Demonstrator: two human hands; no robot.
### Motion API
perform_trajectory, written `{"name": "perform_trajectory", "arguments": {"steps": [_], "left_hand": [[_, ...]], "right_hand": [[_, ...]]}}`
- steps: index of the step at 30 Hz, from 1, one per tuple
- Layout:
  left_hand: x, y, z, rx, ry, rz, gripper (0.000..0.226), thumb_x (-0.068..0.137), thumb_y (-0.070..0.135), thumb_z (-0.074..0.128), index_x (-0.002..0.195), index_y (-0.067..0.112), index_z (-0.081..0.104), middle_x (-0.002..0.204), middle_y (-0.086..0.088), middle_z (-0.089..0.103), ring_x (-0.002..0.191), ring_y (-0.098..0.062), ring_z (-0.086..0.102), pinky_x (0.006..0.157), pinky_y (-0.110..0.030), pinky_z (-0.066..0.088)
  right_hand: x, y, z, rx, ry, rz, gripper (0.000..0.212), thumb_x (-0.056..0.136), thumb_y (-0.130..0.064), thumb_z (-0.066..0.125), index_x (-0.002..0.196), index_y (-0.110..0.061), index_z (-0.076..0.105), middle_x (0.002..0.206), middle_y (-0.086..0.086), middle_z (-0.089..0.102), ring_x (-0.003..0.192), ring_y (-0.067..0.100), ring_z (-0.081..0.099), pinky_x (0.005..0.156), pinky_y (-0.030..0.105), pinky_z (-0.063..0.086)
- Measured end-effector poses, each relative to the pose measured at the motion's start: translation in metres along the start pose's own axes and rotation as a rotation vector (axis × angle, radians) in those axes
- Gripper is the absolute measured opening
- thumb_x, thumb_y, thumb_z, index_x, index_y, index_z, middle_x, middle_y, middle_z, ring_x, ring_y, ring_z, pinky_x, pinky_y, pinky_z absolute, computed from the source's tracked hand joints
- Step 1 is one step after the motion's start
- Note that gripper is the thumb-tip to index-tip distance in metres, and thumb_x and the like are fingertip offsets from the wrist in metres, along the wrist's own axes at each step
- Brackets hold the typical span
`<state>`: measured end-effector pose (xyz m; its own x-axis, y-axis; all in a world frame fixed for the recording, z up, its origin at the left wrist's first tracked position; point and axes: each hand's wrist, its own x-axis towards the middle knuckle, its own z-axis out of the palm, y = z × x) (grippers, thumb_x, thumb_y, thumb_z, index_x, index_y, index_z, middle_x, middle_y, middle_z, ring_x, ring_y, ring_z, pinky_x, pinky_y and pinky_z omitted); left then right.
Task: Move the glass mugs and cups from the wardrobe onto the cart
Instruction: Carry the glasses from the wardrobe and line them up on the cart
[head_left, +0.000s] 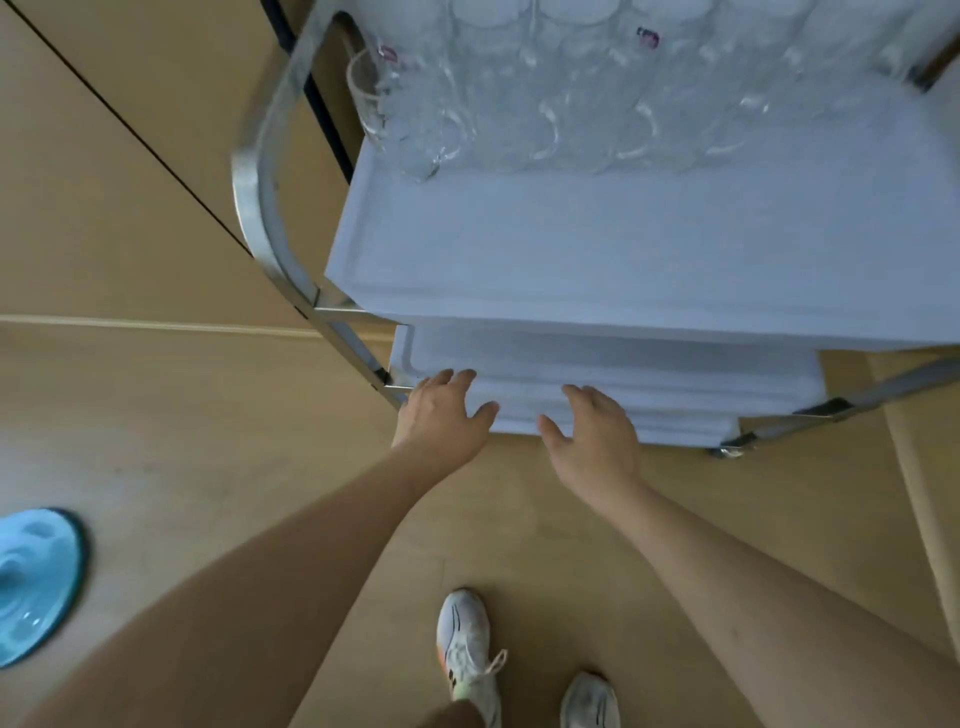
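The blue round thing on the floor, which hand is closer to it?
Left. The left hand is nearer the blue disc; the right hand is farther over.

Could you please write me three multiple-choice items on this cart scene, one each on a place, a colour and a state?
1. Where do the glass mugs stand?
A. far part of the cart's top shelf
B. the floor
C. the lowest shelf

2. What colour is the round object on the floor at left?
A. red
B. light blue
C. black

3. How are the left hand and right hand?
A. each gripping a mug
B. open and empty by the lower shelves
C. clenched on the cart's handle

Answers: 1 A, the glasses crowd the top shelf; 2 B, it is plainly pale blue; 3 B, both hands' fingers are spread, holding nothing.
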<state>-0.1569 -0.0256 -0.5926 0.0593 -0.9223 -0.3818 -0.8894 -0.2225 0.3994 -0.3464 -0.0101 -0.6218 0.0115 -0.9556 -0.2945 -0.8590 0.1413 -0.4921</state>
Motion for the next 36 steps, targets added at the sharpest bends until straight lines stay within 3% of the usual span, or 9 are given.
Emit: {"name": "perform_trajectory", "arguments": {"steps": [3,6,12,18,28,36], "left_hand": [[-0.035,0.036,-0.058,-0.015,0.009,-0.026,0.064,0.098,0.053,0.053,0.154,0.024,0.040,0.157,0.001,0.042,0.140,-0.024,0.042,0.108,-0.038,0.038],[-0.058,0.085,-0.126,0.042,0.040,0.045,0.066,0.098,0.052,0.053,0.155,0.023,0.037,0.159,-0.001,0.039,0.143,-0.025,0.038,0.113,-0.039,0.034],[-0.101,0.218,-0.264,0.080,0.250,0.277,0.066,0.098,0.051,0.054,0.155,0.022,0.037,0.159,-0.003,0.039,0.145,-0.027,0.037,0.115,-0.043,0.037],[-0.143,0.332,-0.345,0.182,0.413,0.578,0.064,0.097,0.047,0.055,0.153,0.019,0.039,0.156,-0.008,0.041,0.143,-0.029,0.036,0.112,-0.047,0.038],[-0.177,0.492,-0.379,0.215,0.419,1.105,0.065,0.098,0.047,0.054,0.154,0.020,0.036,0.159,-0.009,0.036,0.146,-0.030,0.030,0.114,-0.049,0.035],[-0.207,0.547,-0.329,0.271,0.281,1.452,0.065,0.098,0.048,0.054,0.154,0.021,0.036,0.159,-0.010,0.034,0.147,-0.031,0.028,0.114,-0.048,0.035]], "right_hand": [[-0.037,-0.023,-0.058,0.012,-0.005,0.000,0.060,0.100,-0.049,0.050,0.150,-0.016,0.042,0.153,0.006,0.043,0.144,0.027,0.033,0.117,0.041,0.028],[-0.053,-0.047,-0.136,0.006,0.057,-0.026,0.061,0.099,-0.049,0.052,0.149,-0.014,0.043,0.149,0.008,0.046,0.139,0.031,0.037,0.113,0.041,0.033],[-0.076,-0.097,-0.319,-0.019,0.325,-0.106,0.067,0.097,-0.054,0.053,0.152,-0.018,0.039,0.153,0.009,0.043,0.139,0.033,0.038,0.111,0.043,0.034],[-0.120,-0.116,-0.460,-0.044,0.566,-0.102,0.068,0.096,-0.051,0.056,0.152,-0.019,0.037,0.154,0.007,0.043,0.140,0.031,0.037,0.112,0.042,0.034],[-0.212,-0.079,-0.590,-0.097,0.888,0.220,0.072,0.095,-0.054,0.057,0.154,-0.021,0.033,0.157,0.004,0.039,0.143,0.030,0.034,0.114,0.045,0.035],[-0.282,-0.053,-0.587,-0.130,1.034,0.544,0.070,0.095,-0.051,0.058,0.153,-0.020,0.036,0.151,0.005,0.046,0.138,0.030,0.040,0.111,0.045,0.038]]}}
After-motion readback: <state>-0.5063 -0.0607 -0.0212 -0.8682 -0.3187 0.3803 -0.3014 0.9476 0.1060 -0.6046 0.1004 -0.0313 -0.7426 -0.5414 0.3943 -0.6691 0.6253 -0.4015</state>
